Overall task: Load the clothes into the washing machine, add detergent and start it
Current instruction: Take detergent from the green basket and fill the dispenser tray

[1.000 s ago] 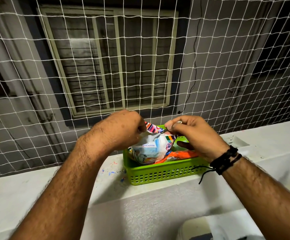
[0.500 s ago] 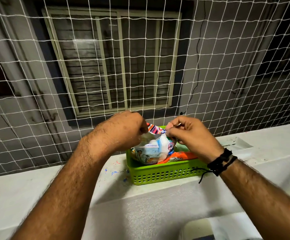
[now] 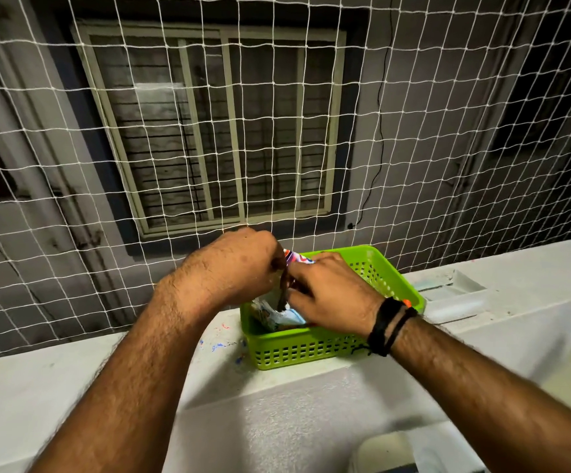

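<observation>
Detergent packet (image 3: 282, 314) sits in green basket (image 3: 311, 346) on white ledge (image 3: 72, 387), centre, just near side of netting (image 3: 413, 131). Print on packet too blurred and covered to read; no brand legible. Left hand (image 3: 234, 268) clenched round packet's top edge. Right hand (image 3: 331, 293) pinches same edge, fingertips hidden. Most of packet hidden behind both hands. Black wrist band (image 3: 388, 326) on right wrist. Pale object bottom right cut off by the frame edge.
</observation>
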